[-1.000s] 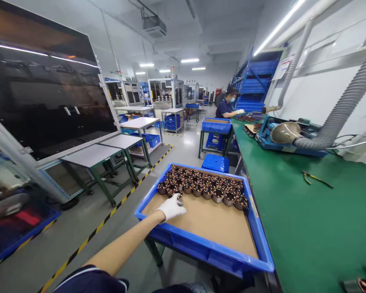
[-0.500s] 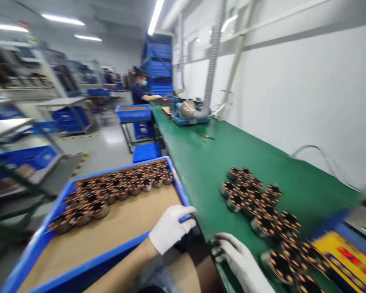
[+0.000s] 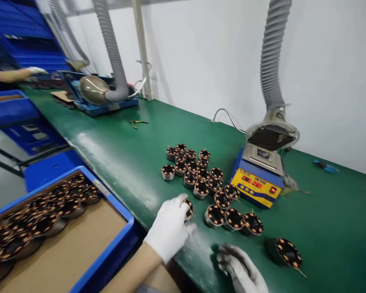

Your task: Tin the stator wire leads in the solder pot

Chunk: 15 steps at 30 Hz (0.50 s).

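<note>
My left hand, in a white glove, has its fingers closed around a motor stator with copper windings. The hand covers part of that stator, which is at the near side of a group of stators on the green bench. My right hand, also gloved and with grey-stained fingertips, is low over the bench near its front edge. Its fingers are loosely curled and apart, and I see nothing in them. To its right, a lone stator with a short wire end sits tilted on the bench.
At left, a blue bin lined with brown board holds several stators. Behind the group, a yellow-and-blue solder pot unit with a red display stands under an exhaust hose. Small cutters lie farther back. A co-worker's arm reaches in at far left.
The view has swung right, bringing the yellow-and-blue unit fully into sight. My left hand has gone from the bin's edge to the bench and taken hold of a stator.
</note>
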Available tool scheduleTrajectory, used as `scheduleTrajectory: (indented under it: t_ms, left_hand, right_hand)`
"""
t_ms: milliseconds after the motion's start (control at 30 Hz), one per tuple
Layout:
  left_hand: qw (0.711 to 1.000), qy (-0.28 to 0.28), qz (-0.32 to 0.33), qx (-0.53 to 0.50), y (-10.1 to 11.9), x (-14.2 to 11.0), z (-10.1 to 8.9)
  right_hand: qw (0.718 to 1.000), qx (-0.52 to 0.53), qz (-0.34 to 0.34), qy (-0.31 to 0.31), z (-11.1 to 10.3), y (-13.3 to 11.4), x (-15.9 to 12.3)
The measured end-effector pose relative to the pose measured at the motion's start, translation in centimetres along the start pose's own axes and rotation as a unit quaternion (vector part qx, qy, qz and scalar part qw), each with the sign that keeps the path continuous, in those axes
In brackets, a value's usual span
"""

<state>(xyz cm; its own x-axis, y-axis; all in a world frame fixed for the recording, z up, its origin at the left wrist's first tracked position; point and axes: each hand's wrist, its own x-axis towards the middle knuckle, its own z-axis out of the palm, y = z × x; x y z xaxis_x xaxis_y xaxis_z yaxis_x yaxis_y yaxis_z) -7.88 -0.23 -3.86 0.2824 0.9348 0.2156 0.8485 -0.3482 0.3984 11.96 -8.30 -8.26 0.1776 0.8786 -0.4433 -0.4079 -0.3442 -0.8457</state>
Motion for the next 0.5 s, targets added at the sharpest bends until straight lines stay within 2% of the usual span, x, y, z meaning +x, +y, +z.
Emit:
scheduleTrajectory:
  t_ms: [100,200,333,400,500]
  left_hand:
    - [0.993,-0.078,0.073,-0.057,2.4,-2.5,1.3]
    - [0.982,-0.083,0.141,-0.098,3.7,-3.4,2.9]
    - [0.968,-0.085,0.159,-0.176,4.0,-3.3,4.5]
    - [0.959,-0.092,0.166,-0.212,3.9,-3.1,4.6]
    - [0.945,-0.109,0.174,-0.253,4.0,-2.5,4.3]
  right_hand:
    - [1.0,0.023,0.002,0.018,0.5,-0.2,0.8]
    - [1.0,-0.022,-0.01,0.012,0.9,-1.1,0.8]
    - [0.996,-0.086,-0.009,-0.026,0.8,-2.8,0.0]
    - [0.992,-0.114,-0.012,-0.043,0.5,-3.2,0.0]
    - [0.985,-0.159,-0.053,-0.029,-0.1,-3.0,0.6]
